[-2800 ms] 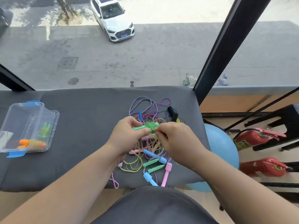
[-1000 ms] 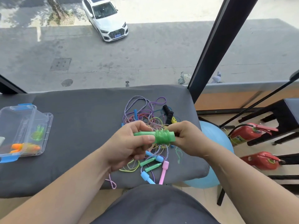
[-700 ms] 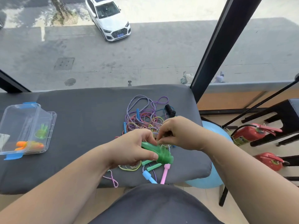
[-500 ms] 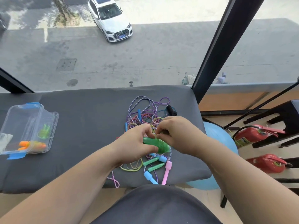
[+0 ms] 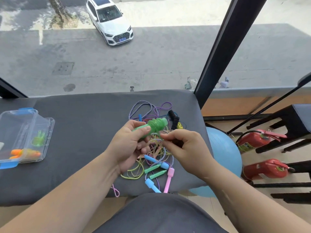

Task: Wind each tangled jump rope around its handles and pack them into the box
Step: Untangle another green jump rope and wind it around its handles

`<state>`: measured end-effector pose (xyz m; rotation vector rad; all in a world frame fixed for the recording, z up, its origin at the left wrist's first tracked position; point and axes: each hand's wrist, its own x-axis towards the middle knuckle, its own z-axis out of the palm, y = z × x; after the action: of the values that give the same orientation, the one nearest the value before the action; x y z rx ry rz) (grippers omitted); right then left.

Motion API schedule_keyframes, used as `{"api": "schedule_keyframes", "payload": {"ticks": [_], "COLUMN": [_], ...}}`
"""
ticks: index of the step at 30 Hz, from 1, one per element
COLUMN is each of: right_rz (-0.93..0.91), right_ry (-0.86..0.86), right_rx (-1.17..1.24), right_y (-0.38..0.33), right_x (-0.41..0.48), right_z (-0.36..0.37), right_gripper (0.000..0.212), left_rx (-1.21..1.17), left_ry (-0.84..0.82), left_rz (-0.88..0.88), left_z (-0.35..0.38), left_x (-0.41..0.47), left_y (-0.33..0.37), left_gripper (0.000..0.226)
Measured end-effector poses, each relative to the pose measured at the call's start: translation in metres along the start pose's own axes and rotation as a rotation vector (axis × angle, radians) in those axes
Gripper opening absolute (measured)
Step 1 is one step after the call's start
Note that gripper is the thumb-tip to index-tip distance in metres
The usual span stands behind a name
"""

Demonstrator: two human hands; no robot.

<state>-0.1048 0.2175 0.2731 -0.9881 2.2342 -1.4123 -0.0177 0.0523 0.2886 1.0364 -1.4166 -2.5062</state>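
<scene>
Grey padded table [image 5: 80, 132]: one, and everything sits on it.
Blue ball [image 5: 223, 148]: one, tucked at the table's right end.
Red extinguishers [image 5: 257, 140]: two, on the floor at right.
Clear box [image 5: 50, 125]: one, far left; two wound ropes inside.
Rope pile [image 5: 151, 158]: centre, under both hands; two green handles and one pink at the near edge.
Left hand [image 5: 127, 145]: fingers wrapped round the one green bundle [image 5: 155, 126], held above the pile.
Right hand [image 5: 185, 147]: thumb and forefinger pinching a strand of the pile.
</scene>
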Motion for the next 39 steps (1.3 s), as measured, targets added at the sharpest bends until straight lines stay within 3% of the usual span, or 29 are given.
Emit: {"api": "schedule_keyframes", "payload": {"ticks": [9,12,14,17,20,22,25,28,32,39], "right_rz": [0.057,0.1,0.153,0.178,0.113,0.046,-0.052,-0.112,-0.056,-0.024], "right_ry": [-0.005,-0.131,-0.309,-0.543,-0.629,-0.654,-0.627,-0.556,-0.41,-0.108], "right_rx": [0.254,0.347,0.381,0.18,-0.145,-0.341,-0.574,-0.705,-0.677,-0.442], "right_y": [0.002,0.0,0.0,0.005,0.012,0.009,-0.004,-0.015,-0.02,-0.014], "right_x": [0.003,0.004,0.007,0.019,0.033,0.041,0.048,0.05,0.045,0.015], "right_z": [-0.007,-0.007,-0.013,-0.027,-0.032,-0.03,-0.023,-0.01,0.002,0.013], "right_gripper": [0.019,0.007,0.011,0.019,0.007,0.014,0.027,0.025,0.022,0.021], "left_rx": [-0.239,-0.215,-0.156,0.009,0.22,0.339,0.542,0.679,0.834,0.587], "left_ry": [-0.15,-0.279,-0.327,-0.421,-0.457,-0.436,-0.383,-0.319,-0.214,0.053], "left_rz": [-0.032,-0.077,-0.104,-0.173,-0.212,-0.199,-0.145,-0.087,0.025,0.123], "left_z": [0.008,0.0,-0.008,-0.019,-0.024,-0.025,-0.025,-0.022,-0.018,-0.009], "left_x": [-0.015,-0.019,-0.021,-0.025,-0.027,-0.026,-0.022,-0.016,-0.009,0.002], "left_y": [-0.001,0.002,0.006,0.008,0.001,-0.003,-0.008,-0.012,-0.012,-0.018], "left_gripper": [0.019,0.016,0.013,0.012,0.015,0.017,0.016,0.019,0.02,0.016]}}
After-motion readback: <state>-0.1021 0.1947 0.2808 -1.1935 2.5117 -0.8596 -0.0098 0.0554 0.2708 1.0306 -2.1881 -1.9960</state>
